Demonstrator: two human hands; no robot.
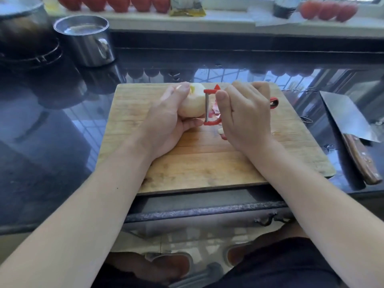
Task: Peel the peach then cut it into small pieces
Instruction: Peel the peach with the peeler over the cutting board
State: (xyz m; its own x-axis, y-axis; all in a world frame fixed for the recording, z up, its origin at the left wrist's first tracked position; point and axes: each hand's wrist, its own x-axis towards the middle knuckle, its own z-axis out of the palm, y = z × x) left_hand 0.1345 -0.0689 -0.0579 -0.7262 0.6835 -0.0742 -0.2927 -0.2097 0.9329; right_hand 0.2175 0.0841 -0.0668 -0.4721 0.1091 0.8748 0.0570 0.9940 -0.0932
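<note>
Peeling stage, head view. My left hand [166, 119] grasps the peach [193, 100], thumb over its top and fingers curled beneath, so the fruit sits raised just over the far half of the cutting board [207, 163]. The flesh I can see is pale and skinless, with a yellowish patch beside the thumb tip. Immediately to the right of that grip, my right hand [247, 113] closes round the red peeler [209, 107], whose upright metal blade lies against the peach's right flank; the handle's end juts out beyond the knuckles. Below and just behind the blade, pink strips of peel [216, 110] lie on the board. Further right, off the board, a cleaver [349, 119] with a wooden handle rests on the dark glossy counter [62, 142]. Far to the left, beyond the board, stands a steel mug [85, 40].
</note>
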